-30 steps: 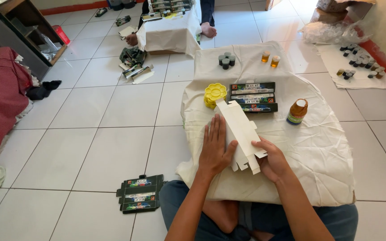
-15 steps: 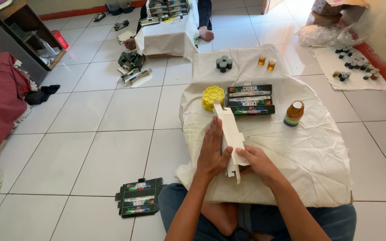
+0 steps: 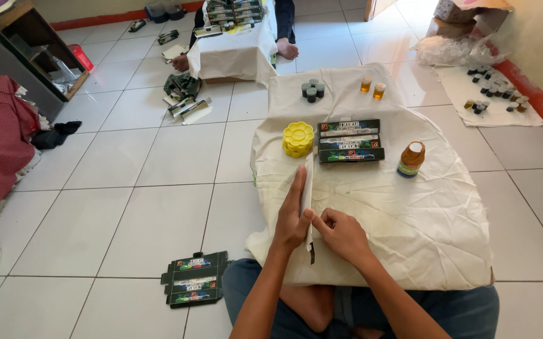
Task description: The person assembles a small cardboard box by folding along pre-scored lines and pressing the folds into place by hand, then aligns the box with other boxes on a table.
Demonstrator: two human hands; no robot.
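Note:
A flat white cardboard box blank (image 3: 307, 188) stands on edge over the white cloth (image 3: 409, 220), seen edge-on. My left hand (image 3: 292, 216) lies flat against its left face with fingers straight. My right hand (image 3: 340, 232) pinches its lower end from the right. Beyond it lie a stack of yellow flower-shaped lids (image 3: 298, 139), dark printed boxes (image 3: 349, 141) and an amber bottle with a white cap (image 3: 411, 159).
Folded dark box blanks (image 3: 195, 279) lie on the tiled floor at my left knee. Dark caps (image 3: 311, 90) and two small amber jars (image 3: 372, 87) sit at the cloth's far end. Another person sits behind a cloth-covered table (image 3: 234, 53). Small jars (image 3: 491, 88) stand at the right wall.
The white blank has turned from showing its broad face to standing edge-on between my hands. My left hand has flattened against it.

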